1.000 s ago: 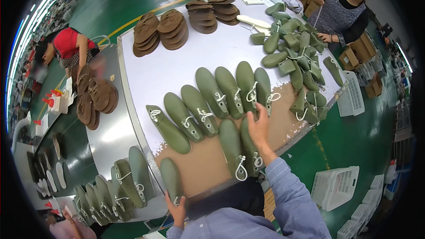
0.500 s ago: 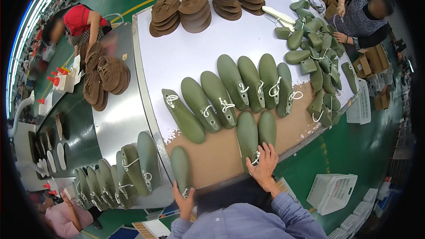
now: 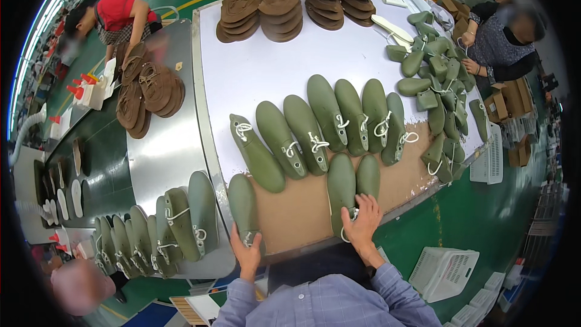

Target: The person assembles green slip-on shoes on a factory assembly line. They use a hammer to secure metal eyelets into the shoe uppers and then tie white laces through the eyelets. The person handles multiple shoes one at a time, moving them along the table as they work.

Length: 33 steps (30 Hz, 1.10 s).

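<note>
1. My hands (image 3: 247,258): two.
2. Green shoe lasts (image 3: 242,200) at my hands: three.
3. Green lasts in the row (image 3: 327,109) beyond: seven.
4. Brown upper stacks (image 3: 281,15) on my table (image 3: 260,66): four.
5. Co-workers (image 3: 118,11) near me: three.

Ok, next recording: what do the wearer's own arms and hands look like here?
The left hand and right hand are both bare, without gloves. Long blue-violet sleeves with a faint pattern of fine lines cover the arms and end near the wrists. They match the shirt, which has a small pale button.
</note>
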{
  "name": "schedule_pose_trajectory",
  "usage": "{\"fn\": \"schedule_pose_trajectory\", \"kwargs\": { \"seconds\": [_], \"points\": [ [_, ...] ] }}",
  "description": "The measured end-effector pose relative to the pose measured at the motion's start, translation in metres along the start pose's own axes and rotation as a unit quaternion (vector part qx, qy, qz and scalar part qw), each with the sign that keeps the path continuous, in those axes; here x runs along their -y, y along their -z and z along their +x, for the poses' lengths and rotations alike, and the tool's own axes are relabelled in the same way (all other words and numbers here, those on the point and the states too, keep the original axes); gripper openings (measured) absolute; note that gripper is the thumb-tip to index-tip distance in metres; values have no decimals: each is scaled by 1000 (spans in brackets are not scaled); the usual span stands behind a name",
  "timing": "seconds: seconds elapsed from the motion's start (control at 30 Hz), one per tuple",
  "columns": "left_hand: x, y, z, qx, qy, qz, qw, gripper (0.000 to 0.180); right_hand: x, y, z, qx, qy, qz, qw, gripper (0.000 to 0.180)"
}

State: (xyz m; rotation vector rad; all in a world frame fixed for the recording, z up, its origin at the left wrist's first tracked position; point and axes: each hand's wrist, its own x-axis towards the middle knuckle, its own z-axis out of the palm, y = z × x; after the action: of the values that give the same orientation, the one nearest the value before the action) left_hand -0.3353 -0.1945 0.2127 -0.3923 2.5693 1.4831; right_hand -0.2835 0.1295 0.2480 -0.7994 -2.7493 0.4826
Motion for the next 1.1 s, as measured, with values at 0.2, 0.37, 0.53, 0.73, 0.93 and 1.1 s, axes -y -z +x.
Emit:
{"fn": "schedule_pose_trajectory", "kwargs": {
  "seconds": [0.2, 0.37, 0.53, 0.73, 0.93, 1.1],
  "points": [
    [5, 0, 0, -6, -12, 32, 999, 86, 1, -5, -2, -7, 22, -43, 999, 57],
    [8, 1, -2, -10, -8, 38, 999, 87, 2, -7, -1, -19, 26, -45, 998, 56],
    [6, 3, -1, -1, -8, 43, 999, 87, 5, -5, 0, -19, 30, -49, 998, 56],
    [-5, 8, 2, 27, 4, 44, 999, 87, 4, -7, -1, -20, 29, -47, 998, 57],
    [-65, 21, 54, 34, -116, 87, 989, 86, 3, -6, -2, 4, 14, -60, 998, 57],
    [-109, -50, 154, 61, -96, 37, 993, 98, 18, 4, 0, 63, -8, -92, 994, 63]
  ]
}}
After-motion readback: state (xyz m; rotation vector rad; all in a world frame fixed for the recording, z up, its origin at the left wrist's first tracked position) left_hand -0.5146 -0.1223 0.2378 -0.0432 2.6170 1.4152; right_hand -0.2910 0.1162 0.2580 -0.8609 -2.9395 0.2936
